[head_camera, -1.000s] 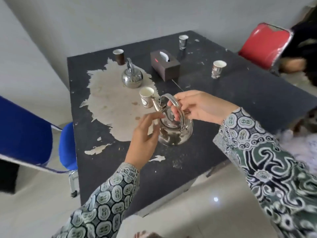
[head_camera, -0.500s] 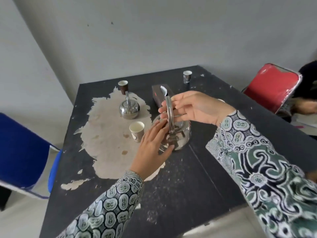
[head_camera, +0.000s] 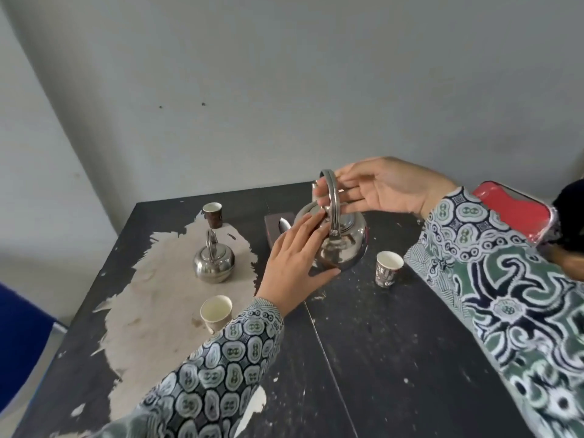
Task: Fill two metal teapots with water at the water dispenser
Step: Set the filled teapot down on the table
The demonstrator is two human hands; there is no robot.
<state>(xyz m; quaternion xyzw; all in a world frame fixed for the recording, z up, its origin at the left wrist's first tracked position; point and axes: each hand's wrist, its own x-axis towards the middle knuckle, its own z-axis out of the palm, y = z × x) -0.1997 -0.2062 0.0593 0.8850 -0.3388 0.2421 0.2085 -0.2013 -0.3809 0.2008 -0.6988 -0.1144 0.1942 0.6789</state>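
A shiny metal teapot [head_camera: 343, 245] is lifted just above the black table [head_camera: 395, 358]. My right hand [head_camera: 379, 189] holds its upright arched handle from the right, fingers wrapped round the top. My left hand [head_camera: 295, 267] lies flat against the pot's left side, with fingertips at the lid. A second, smaller metal teapot [head_camera: 214, 263] stands on the worn pale patch at the left, untouched. No water dispenser is in view.
Paper cups stand at the front left [head_camera: 216, 312], right of the held pot [head_camera: 388, 273] and at the back left [head_camera: 212, 214]. A brown tissue box [head_camera: 274, 227] sits behind the pot. A red chair [head_camera: 515, 210] is right, a blue chair [head_camera: 22, 339] left.
The teapot has come up off the table with both hands on it. My right hand now grips the handle's top. The view has tilted up toward the wall.
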